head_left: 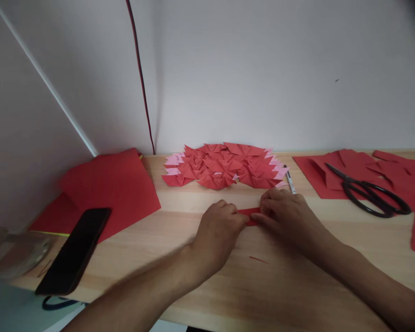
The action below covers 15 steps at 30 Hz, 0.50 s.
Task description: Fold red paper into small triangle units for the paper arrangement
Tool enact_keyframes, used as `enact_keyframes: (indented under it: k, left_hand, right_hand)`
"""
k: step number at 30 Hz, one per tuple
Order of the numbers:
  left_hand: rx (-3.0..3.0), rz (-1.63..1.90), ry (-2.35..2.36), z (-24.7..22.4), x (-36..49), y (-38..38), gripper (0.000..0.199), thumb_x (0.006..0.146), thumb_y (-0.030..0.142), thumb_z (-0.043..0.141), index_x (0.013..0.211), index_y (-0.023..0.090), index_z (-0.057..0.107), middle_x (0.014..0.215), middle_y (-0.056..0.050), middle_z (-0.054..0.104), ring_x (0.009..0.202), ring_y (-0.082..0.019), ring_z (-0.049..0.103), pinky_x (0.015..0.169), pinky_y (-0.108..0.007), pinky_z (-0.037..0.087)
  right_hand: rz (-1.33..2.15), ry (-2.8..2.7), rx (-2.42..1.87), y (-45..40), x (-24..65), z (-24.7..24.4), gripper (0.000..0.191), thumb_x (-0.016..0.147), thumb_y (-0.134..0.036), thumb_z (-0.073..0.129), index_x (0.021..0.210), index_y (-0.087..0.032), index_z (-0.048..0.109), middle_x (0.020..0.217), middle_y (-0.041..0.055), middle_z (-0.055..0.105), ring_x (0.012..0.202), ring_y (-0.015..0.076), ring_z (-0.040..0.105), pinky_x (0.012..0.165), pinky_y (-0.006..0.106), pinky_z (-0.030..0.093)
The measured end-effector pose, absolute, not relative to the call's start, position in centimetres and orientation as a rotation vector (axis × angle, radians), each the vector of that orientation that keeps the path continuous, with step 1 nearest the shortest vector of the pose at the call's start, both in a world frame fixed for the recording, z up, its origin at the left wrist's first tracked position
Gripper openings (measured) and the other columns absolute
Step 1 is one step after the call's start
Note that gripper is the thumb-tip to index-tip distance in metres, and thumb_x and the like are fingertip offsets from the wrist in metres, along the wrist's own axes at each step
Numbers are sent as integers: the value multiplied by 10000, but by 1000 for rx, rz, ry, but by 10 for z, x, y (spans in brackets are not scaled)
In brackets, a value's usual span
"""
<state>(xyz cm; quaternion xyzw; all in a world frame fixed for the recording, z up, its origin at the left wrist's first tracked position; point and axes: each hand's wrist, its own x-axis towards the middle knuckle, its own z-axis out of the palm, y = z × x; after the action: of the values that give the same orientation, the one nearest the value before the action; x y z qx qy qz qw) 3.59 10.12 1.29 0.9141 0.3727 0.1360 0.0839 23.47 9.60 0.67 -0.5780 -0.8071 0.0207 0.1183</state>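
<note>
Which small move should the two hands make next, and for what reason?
Perhaps the right hand should press the red paper into a firm crease while the left hand steadies it: both hands grip it, and the folded pieces behind them show creases.

Your bare left forearm (pixel 148 293) reaches up from the lower left and your bare right forearm (pixel 363 279) from the lower right, the two slanting inward. Your left hand (pixel 218 234) and right hand (pixel 287 216) sit near each other, low, backs turned mostly upward, fingers curled in. Your right thumb (pixel 264 220) points across toward the left hand, its tip just beside the left fingertips
</note>
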Motion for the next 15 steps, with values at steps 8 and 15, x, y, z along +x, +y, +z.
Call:
enact_keyframes:
  k: [8,15]
  left_hand:
    - [2759,366,1149,15,36,99,178,902,234,532,800,198,673,744,-13,590,741,-152,490,667,-274,399]
    - [2749,369,1176,16,36,96,114,878,224,571,869,221,684,759,-6,580,769,-158,486,663,-272,404]
  right_hand:
    - [284,-2385,-1657,96,242,14,206,830,-331,591,668,-206,605,864,40,623,815,222,550,708,354,379]
    - [162,-2407,-1677,91,242,8,213,897,-296,478,734,-206,582,918,54,600,848,239,543,713,386,359]
